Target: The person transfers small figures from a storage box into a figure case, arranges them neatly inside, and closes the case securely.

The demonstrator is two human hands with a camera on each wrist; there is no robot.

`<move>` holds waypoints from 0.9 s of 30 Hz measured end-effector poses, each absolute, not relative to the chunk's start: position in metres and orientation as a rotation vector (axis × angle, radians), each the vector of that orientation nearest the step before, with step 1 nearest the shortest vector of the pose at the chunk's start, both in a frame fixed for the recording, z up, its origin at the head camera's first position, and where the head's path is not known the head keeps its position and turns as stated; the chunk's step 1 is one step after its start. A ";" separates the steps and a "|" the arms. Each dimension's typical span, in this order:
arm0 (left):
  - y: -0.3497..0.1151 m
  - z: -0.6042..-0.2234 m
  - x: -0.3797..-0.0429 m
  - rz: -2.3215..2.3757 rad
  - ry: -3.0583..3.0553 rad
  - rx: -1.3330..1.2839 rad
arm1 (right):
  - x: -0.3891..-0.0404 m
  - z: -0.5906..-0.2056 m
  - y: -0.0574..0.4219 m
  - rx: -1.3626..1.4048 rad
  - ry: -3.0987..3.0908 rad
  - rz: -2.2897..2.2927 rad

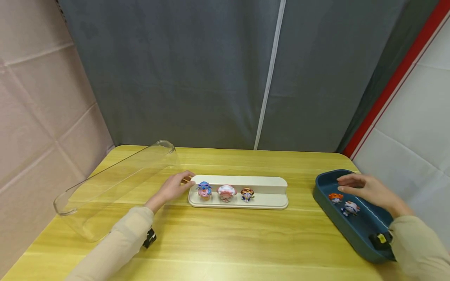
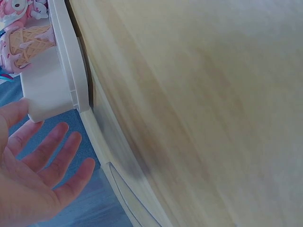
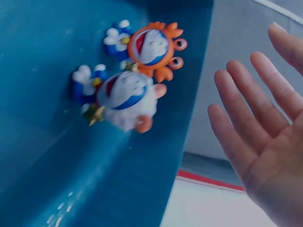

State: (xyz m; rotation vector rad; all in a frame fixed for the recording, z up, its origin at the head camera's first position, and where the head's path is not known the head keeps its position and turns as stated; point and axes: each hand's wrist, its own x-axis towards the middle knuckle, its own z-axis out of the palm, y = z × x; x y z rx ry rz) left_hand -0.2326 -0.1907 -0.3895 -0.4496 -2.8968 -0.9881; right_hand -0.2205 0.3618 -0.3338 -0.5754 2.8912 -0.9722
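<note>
A white display stand (image 1: 267, 199) with a raised back step lies mid-table. On it, from the left, sit a blue-and-pink figurine with a waffle-cone base (image 1: 204, 191), a pink-and-white figurine (image 1: 226, 193) and a small brown-maned figurine (image 1: 247, 194). My left hand (image 1: 177, 186) is at the stand's left end, thumb and fingertips touching its corner, the other fingers spread loosely. Over the far part of a dark blue tray (image 1: 346, 232) hovers my right hand (image 1: 367, 191), fingers extended and holding nothing. Below it lie an orange crab-hat figurine (image 3: 154, 47) and a white fluffy-hooded figurine (image 3: 125, 99).
A long clear plastic cover (image 1: 116, 187) lies slantwise on the wooden table (image 1: 246, 242) at the left. Grey curtain (image 1: 183, 78) hangs behind the table, with pale panels on both sides. The tray stands near the right edge.
</note>
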 end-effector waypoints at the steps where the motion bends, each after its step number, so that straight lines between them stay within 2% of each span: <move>1: -0.191 -0.390 -0.233 -0.990 -2.897 -0.448 | -0.221 -0.336 0.364 -0.564 2.884 -0.966; 27: -0.190 -0.389 -0.232 -0.978 -2.901 -0.443 | -0.234 -0.376 0.382 -0.519 2.624 -1.026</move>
